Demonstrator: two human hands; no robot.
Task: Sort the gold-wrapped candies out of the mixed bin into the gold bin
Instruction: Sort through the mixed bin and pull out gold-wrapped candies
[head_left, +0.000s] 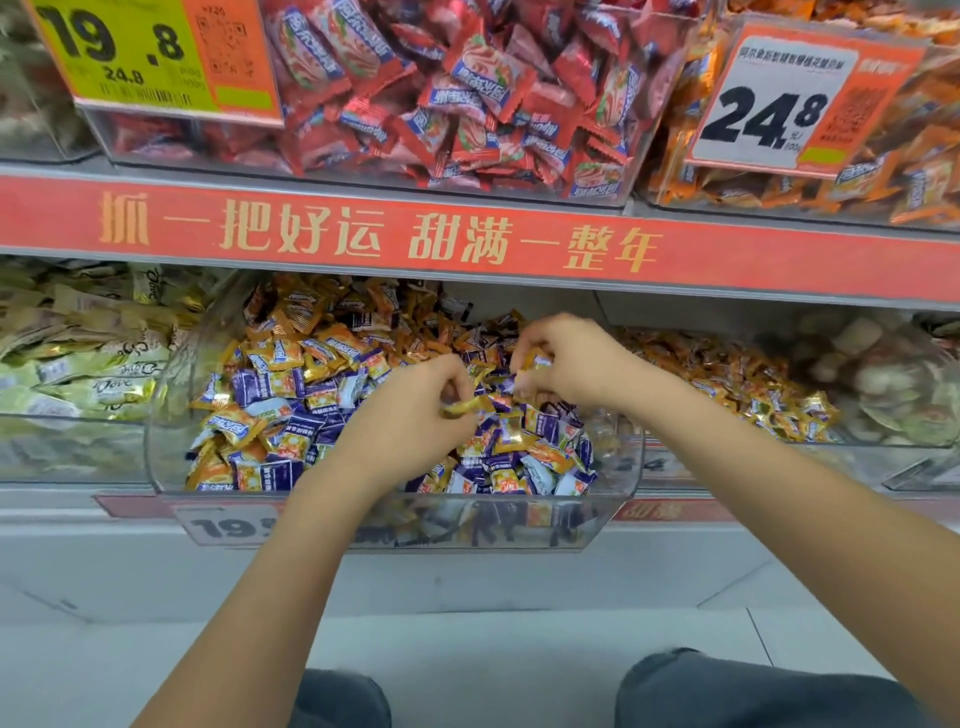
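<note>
Left hand: my left hand (415, 410) reaches in over the mixed bin (171, 415), fingers curled, pinching one gold-wrapped candy (462, 406) at the fingertips, just above the pile.
Right hand: my right hand (566, 364) is further back over the same bin, fingers curled round a gold wrapper (537, 359); I cannot tell whether it holds more than one.
Arms: both forearms bare, angled up from the bottom corners toward the bin's middle.
Mixed bin: clear plastic, front lip low; gold and purple-white candies heaped together, too many to count.
Gold bin: the bin to the right (748, 384) holds only gold-orange wrappers.
Count of bins: two on the upper shelf in clear sight, four along the lower shelf.
Left neighbour: pale gold packets (104, 364), "Dove" readable.
Price tags: "19.8" over "24.8" on the yellow tag (130, 52); "24.8" on the white tag (774, 104); "19" partly visible under the mixed bin.
Shelf strip: red banner (467, 244) with gold Chinese lettering.
</note>
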